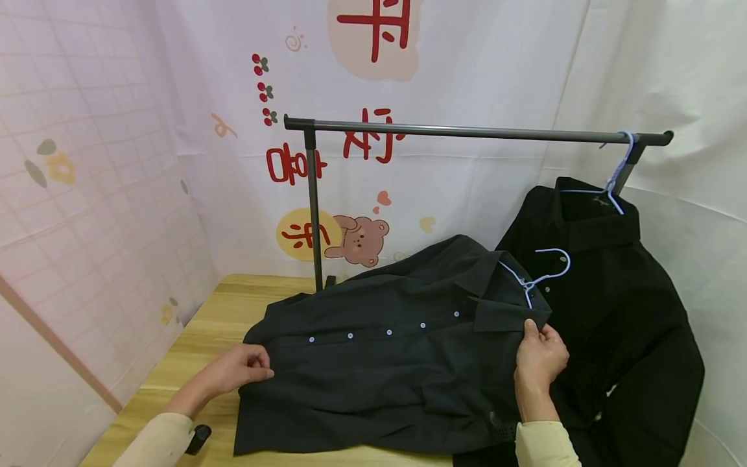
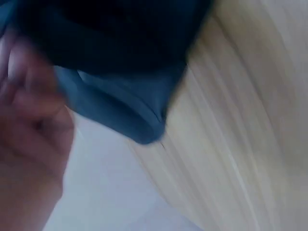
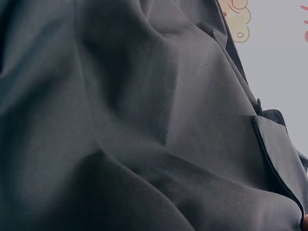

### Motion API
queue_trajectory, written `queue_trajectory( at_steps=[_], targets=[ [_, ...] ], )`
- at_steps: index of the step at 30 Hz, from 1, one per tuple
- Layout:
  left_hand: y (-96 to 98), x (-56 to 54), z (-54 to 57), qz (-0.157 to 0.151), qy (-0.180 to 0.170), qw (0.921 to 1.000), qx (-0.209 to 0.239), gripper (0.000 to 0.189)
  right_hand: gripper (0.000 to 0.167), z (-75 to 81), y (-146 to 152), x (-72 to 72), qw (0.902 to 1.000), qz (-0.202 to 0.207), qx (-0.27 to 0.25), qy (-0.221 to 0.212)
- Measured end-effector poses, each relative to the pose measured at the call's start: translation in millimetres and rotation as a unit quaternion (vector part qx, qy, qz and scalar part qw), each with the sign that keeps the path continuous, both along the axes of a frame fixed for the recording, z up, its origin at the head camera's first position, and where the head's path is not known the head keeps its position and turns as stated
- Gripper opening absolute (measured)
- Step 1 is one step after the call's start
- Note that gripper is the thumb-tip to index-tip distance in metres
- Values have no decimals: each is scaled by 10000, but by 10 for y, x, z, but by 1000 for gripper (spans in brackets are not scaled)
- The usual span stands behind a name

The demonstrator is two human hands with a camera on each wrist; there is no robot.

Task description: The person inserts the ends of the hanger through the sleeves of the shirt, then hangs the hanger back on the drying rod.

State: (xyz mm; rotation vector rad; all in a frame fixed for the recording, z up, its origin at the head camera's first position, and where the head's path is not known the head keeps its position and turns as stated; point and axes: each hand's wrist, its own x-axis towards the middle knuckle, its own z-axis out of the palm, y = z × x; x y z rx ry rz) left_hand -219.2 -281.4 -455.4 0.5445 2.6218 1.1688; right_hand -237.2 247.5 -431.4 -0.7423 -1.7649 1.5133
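Observation:
A black button-up shirt (image 1: 385, 370) lies over the wooden table, collar to the right, with a light blue hanger (image 1: 528, 283) inside its neck and the hook sticking out. My right hand (image 1: 539, 357) grips the shirt just below the collar, thumb on top. At the hem end, my left hand (image 1: 236, 370) pinches the shirt's edge with curled fingers; the left wrist view is blurred there. In that view the hem (image 2: 120, 101) hangs in a fold beside the hand. Shirt cloth (image 3: 144, 120) fills most of the right wrist view, where barely a fingertip shows.
A dark metal clothes rail (image 1: 467, 131) spans the back. Another black shirt (image 1: 630, 305) hangs at its right end on a blue hanger (image 1: 618, 168). The wooden table (image 1: 233, 305) shows at the left, and a printed white curtain (image 1: 484, 71) stands behind.

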Motion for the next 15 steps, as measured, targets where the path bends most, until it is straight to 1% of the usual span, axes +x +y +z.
queue_trajectory(
  at_steps=[2,3,4,5,7,8,9,10,12,14,15],
  targets=[
    [80,35,-21,-602,-353,9975,-145,11,35,-1,-4,0,10000,12,-6,18],
    [121,55,-29,-807,-493,9950,-329,10,35,-2,-5,-1,10000,17,-20,27],
    [164,78,-36,-949,-544,9924,-560,11,35,-3,-6,-2,10000,25,-31,30],
    [213,101,-44,-1049,-469,9901,-809,13,35,-3,-6,-4,10000,27,-27,28],
    [318,140,-48,-1100,-158,9869,-1169,18,35,-3,-8,-4,10000,48,-28,23],
    [374,155,-48,-1112,-8,9860,-1245,17,35,-1,-8,-5,10000,51,-26,19],
    [430,165,-49,-1149,75,9860,-1209,15,35,-1,-8,-6,10000,50,-21,12],
    [489,177,-52,-1232,87,9863,-1089,12,35,-1,-9,-6,10000,45,-10,14],
    [598,198,-62,-1445,-111,9860,-826,8,34,-2,-10,-9,10000,15,11,7],
    [678,219,-92,-1653,-245,9819,-891,9,34,-1,-12,-11,10000,-7,33,-23],
    [707,229,-112,-1715,-236,9792,-1056,15,34,-3,-12,-10,10000,-16,50,-35]
  ],
)
